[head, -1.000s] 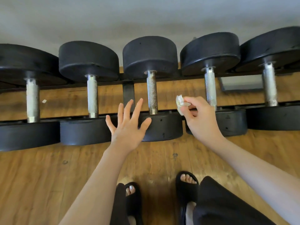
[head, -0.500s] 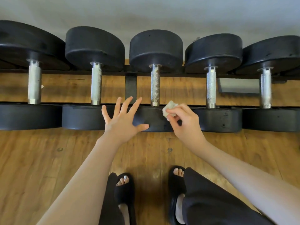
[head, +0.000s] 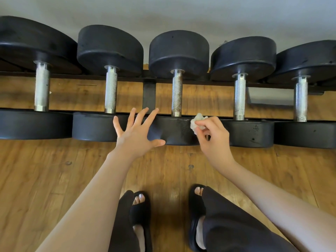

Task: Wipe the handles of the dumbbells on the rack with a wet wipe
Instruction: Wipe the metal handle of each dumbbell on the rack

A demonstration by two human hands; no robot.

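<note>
Five black dumbbells sit side by side on a low black rack (head: 149, 93), their knurled metal handles running front to back over the wooden floor (head: 45, 179). The right hand (head: 211, 140) pinches a crumpled white wet wipe (head: 197, 121) between thumb and curled fingertips, holding it against the top edge of the middle dumbbell's near head (head: 178, 131), just right of where the middle handle (head: 177, 95) meets it (that handle looks speckled and rustier than its neighbours). The wipe is not on the handle itself. The left hand (head: 138, 133) is spread wide, fingers straight and apart, gripping nothing; its fingertips reach over the gap between the second dumbbell's near head (head: 92, 127) and the middle one, and whether the palm actually rests on them I cannot tell. Below, two feet in black slides (head: 141, 211) stand on the floorboards.
</note>
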